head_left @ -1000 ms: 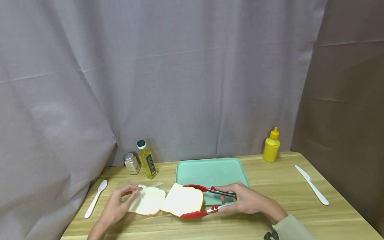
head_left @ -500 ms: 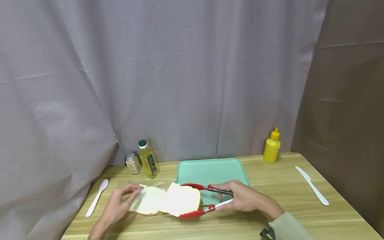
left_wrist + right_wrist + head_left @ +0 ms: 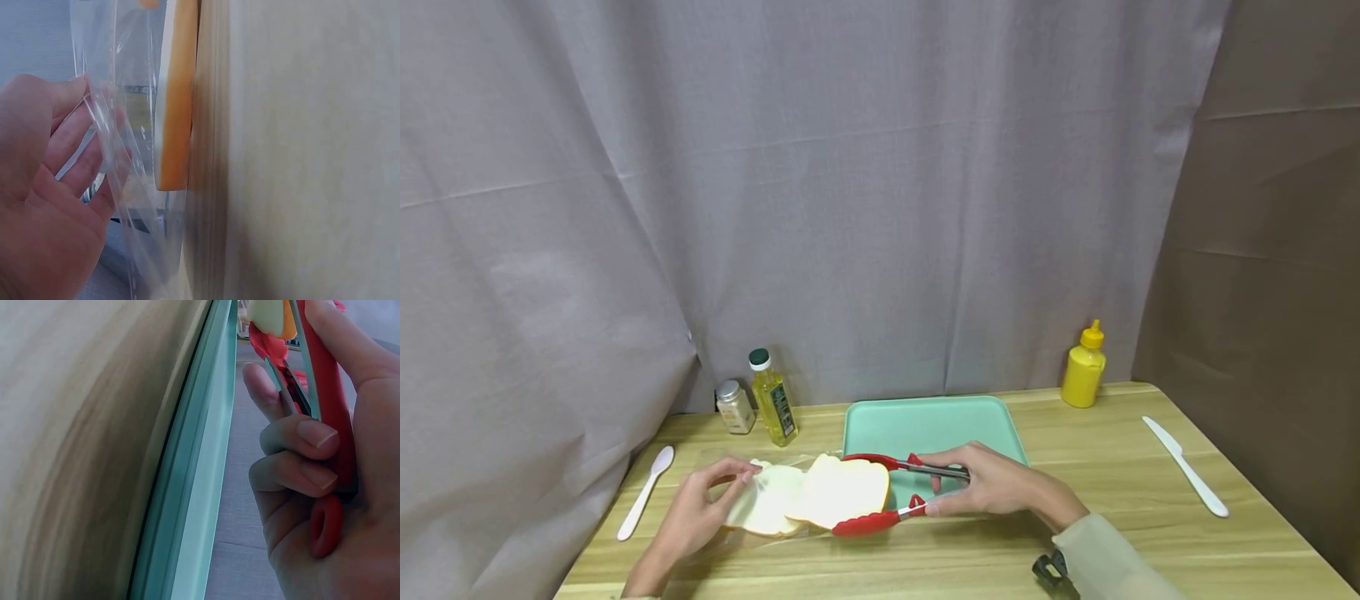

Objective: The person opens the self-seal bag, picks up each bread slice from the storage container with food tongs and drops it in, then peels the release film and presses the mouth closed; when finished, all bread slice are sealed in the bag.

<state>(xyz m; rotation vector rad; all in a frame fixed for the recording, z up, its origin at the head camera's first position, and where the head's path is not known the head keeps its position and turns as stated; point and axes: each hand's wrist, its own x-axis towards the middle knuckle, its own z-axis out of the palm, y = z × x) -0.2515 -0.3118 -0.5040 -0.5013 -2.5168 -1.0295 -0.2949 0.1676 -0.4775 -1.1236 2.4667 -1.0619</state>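
Observation:
My left hand (image 3: 703, 504) pinches the open edge of a clear plastic bag (image 3: 122, 156) lying on the table; a bread slice (image 3: 760, 508) lies inside it. In the left wrist view the slice's orange crust (image 3: 174, 106) shows beside the film. My right hand (image 3: 988, 487) grips red tongs (image 3: 880, 492), whose tips clamp a second bread slice (image 3: 842, 496) that overlaps the first one at the bag's mouth. The right wrist view shows my fingers curled round the tong handles (image 3: 328, 425).
A mint-green tray (image 3: 940, 421) lies just behind the tongs. An oil bottle (image 3: 772, 398) and a spice jar (image 3: 733, 407) stand at the back left, a yellow squeeze bottle (image 3: 1084, 367) at the back right. A white spoon (image 3: 646, 492) lies far left, a white knife (image 3: 1187, 477) far right.
My right hand has moved left with the tongs, carrying the clamped slice further over the slice in the bag. The left hand has stayed on the bag.

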